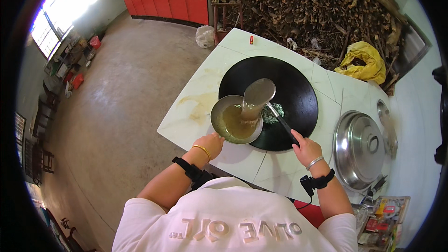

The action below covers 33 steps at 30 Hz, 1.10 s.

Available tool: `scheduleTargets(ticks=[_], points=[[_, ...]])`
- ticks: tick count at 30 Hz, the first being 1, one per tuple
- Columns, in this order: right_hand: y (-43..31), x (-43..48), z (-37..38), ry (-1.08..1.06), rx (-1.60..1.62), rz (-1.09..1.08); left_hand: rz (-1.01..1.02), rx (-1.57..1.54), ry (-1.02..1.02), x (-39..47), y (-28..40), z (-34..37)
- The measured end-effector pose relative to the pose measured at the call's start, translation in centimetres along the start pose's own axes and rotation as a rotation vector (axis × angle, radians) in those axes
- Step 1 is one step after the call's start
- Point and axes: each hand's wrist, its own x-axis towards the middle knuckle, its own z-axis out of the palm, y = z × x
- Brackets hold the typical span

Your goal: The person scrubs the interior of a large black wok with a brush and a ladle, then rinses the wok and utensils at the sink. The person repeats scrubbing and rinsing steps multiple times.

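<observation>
My left hand (214,144) grips the near rim of a round metal basin (217,126) that holds cloudy brownish liquid (236,124). My right hand (306,147) is closed on the black handle of a metal ladle (259,91). The ladle's bowl is tipped over the basin, and liquid streams from it into the basin. Both are above the left part of a large black wok (294,94) set into a white tiled stove top (224,50). Some liquid glistens at the wok's bottom, partly behind the ladle handle.
A large steel lid (358,150) lies right of the wok, near the wall. A small red packet (251,40) is at the stove top's far corner. Stacked firewood (297,3) and a yellow sack (367,61) stand behind. At the lower right is a tray of packets (383,220).
</observation>
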Motion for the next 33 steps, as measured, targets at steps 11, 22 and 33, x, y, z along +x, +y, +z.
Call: scheduleTargets(ticks=[11,22,33], points=[[5.0,3.8,-1.7,-0.532,-0.009,-0.048,0.008,-0.017,0.018,0.3,-0.2,0.2],[3.6,10.0,10.4,-0.262,0.125,0.163,-0.068,-0.031,-0.020,-0.1,0.5,-0.3],[-0.4,2.4,3.2,0.130,0.144,-0.064,-0.041,-0.059,-0.019,0.0,0.0,-0.1]])
